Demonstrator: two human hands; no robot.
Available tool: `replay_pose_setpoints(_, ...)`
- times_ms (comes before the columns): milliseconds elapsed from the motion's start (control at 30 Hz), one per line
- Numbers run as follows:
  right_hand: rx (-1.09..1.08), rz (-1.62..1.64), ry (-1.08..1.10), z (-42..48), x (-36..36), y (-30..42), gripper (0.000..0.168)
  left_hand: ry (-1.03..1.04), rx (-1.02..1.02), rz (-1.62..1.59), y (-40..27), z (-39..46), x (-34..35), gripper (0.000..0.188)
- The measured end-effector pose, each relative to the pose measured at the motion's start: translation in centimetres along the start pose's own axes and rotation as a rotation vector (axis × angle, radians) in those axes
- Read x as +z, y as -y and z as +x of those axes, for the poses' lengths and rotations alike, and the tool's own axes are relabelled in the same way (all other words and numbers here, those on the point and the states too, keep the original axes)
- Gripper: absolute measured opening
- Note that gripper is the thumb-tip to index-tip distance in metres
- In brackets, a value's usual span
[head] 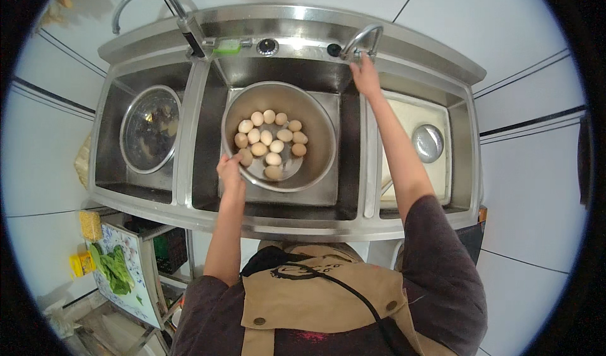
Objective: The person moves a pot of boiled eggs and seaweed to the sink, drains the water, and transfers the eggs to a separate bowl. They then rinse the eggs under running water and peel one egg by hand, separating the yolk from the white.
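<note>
A large round metal pot (322, 161) stands in the middle sink basin, with several brown and cream eggs (266, 138) lying on its bottom. My left hand (231, 169) grips the pot's rim at the near left. My right hand (365, 74) reaches up to the base of the right faucet (368, 34), touching it near its handle; the fingers are partly hidden, so their hold is unclear. No running water can be made out at the spout.
The left basin holds a round metal bowl (149, 128). In the right basin are a pale rectangular tray (447, 185) and a small metal bowl (427, 143). A tall faucet (189, 29) rises at the back left, beside a green dish (227, 47). Leafy greens (116, 268) lie on a side table.
</note>
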State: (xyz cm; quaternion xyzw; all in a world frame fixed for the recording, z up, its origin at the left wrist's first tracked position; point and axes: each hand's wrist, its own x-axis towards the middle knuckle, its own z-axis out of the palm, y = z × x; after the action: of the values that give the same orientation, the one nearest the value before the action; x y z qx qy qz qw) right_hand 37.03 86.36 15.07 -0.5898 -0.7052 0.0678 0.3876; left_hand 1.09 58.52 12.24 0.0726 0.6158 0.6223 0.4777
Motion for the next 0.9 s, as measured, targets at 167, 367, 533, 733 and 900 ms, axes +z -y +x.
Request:
replay_pose_setpoints(167, 0.188, -0.131, 0.154, 3.8, 2.0, -3.5, 0.035, 0.050, -0.221, -0.101, 5.7, 3.7, -0.8, 0.021)
replay_pose_setpoints(367, 0.173, -0.489, 0.234, 5.7, -0.2, -2.4, 0.019, 0.096, -0.402, 0.239, 8.4, 0.9, 2.6, 0.025)
replay_pose_setpoints(533, 0.162, -0.511, 0.251, 7.4, 1.5, -4.0, 0.028, 0.183, -0.255, 0.375, 8.8, 1.9, 1.9, 0.021)
replay_pose_setpoints(733, 0.083, -0.675, 0.316, 9.0, 3.2, -5.0, 0.030, 0.137, 0.005, 0.483, 13.6, 3.6, 0.5, 0.017)
replay_pose_setpoints(900, 0.098, -0.773, 0.478, 8.5, 3.4, -1.7, 0.028, 0.040, 0.114, 0.615, 14.0, 3.7, -0.6, 0.020)
